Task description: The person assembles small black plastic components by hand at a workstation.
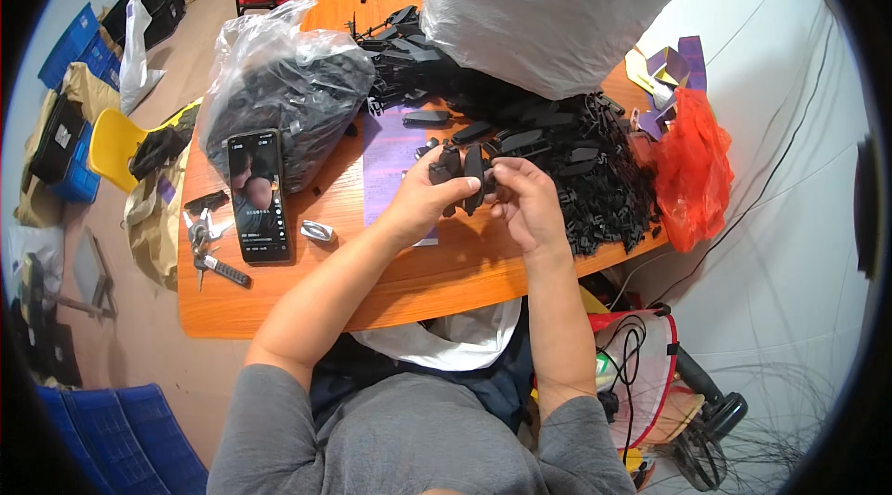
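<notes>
Over the wooden table, my left hand (426, 196) is closed around several flat, elongated black plastic parts (474, 177), its thumb pressed across them. My right hand (530, 205) meets them from the right, thumb and forefinger pinched at the edge of the outermost piece. What exactly sits between those right fingertips is too small to make out. Just beyond both hands spreads a large heap of loose black plastic parts (595, 193), long shells and small clips mixed. A purple and white printed sheet (383, 165) lies partly under my left hand.
Left of my arms, a phone (258, 202) with its screen lit lies near keys (221, 264) and a small silver-white object (317, 231). A clear bag of black parts (288, 95) stands behind. A big white sack (557, 7) rises beyond the heap; a red plastic bag (692, 170) hangs right.
</notes>
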Demonstrator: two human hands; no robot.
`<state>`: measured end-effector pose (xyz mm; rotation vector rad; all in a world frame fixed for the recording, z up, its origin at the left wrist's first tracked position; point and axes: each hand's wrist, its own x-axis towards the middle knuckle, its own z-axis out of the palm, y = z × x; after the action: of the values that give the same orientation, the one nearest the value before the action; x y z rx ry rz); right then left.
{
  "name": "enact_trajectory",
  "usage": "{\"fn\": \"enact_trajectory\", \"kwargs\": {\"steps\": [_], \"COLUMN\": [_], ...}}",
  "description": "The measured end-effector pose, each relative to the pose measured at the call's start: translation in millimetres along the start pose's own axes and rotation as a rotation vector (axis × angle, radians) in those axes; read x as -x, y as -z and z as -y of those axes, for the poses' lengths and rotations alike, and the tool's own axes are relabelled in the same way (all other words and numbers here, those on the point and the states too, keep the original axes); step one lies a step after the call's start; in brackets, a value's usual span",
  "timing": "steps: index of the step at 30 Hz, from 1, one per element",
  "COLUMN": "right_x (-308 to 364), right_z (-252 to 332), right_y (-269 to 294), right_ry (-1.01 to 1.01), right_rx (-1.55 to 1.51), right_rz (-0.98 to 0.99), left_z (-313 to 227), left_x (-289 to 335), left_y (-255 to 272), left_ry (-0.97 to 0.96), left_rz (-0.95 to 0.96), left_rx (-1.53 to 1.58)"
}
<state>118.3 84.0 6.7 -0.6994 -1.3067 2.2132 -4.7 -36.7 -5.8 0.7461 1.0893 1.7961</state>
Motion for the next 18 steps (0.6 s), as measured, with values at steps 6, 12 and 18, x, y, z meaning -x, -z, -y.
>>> {"fn": "enact_trajectory", "kwargs": {"steps": [6, 12, 18], "right_x": [-3.5, 8.7, 6.1], "right_z": [2.9, 3.8, 17.7], "right_y": [20.2, 6.9, 4.6], "right_ry": [0.076, 0.155, 0.273], "right_rx": [0.165, 0.035, 0.095], "right_rz": [-0.224, -0.072, -0.073], "left_z": [1.5, 7.5, 5.3], "left_x": [-4.8, -6.6, -5.5], "left_y": [6.9, 10.9, 7.8], "left_ry": [0.127, 0.151, 0.095], "left_rz": [0.016, 0.010, -0.069], "left_rx": [0.193, 0.176, 0.173]}}
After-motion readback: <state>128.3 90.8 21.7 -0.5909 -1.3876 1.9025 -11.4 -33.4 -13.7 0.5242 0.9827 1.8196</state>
